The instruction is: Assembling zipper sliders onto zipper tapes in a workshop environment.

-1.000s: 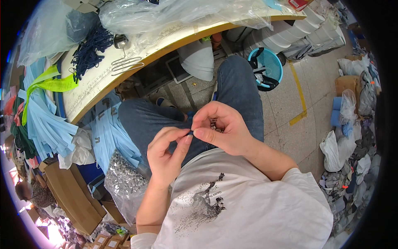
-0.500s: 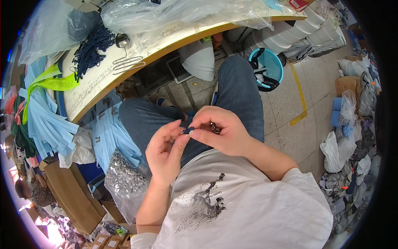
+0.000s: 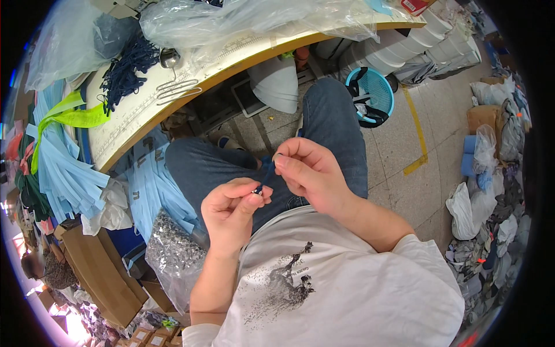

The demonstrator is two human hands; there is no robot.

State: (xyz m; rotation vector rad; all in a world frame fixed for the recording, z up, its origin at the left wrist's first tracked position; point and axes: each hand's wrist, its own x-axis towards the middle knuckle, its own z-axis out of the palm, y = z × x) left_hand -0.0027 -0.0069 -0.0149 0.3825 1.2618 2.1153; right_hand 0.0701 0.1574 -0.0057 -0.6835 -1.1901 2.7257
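Over my lap, my left hand (image 3: 231, 211) pinches a small shiny metal piece, perhaps a buckle (image 3: 257, 189), between thumb and fingertips. My right hand (image 3: 309, 173) is closed on the upper end of a short navy strap (image 3: 269, 171). That strap runs down from the right fingertips to the metal piece; whether it passes through it is too small to tell. The right palm is turned out of sight. On the table at the upper left lies a heap of similar navy straps (image 3: 128, 72). A clear bag of small shiny metal pieces (image 3: 173, 246) sits beside my left forearm.
Ahead curves a white table (image 3: 130, 130) with a bent wire rack (image 3: 178, 89) and clear plastic sheeting (image 3: 248, 20). Light blue strips (image 3: 69, 173) hang off its left end. A blue basket (image 3: 378, 95) stands on the floor past my right knee. Cardboard (image 3: 101, 272) leans at left.
My hands have drawn apart. The right hand has moved up, stretching the navy strap out from the left fingertips. Metal pieces seen in my right palm before are now hidden.
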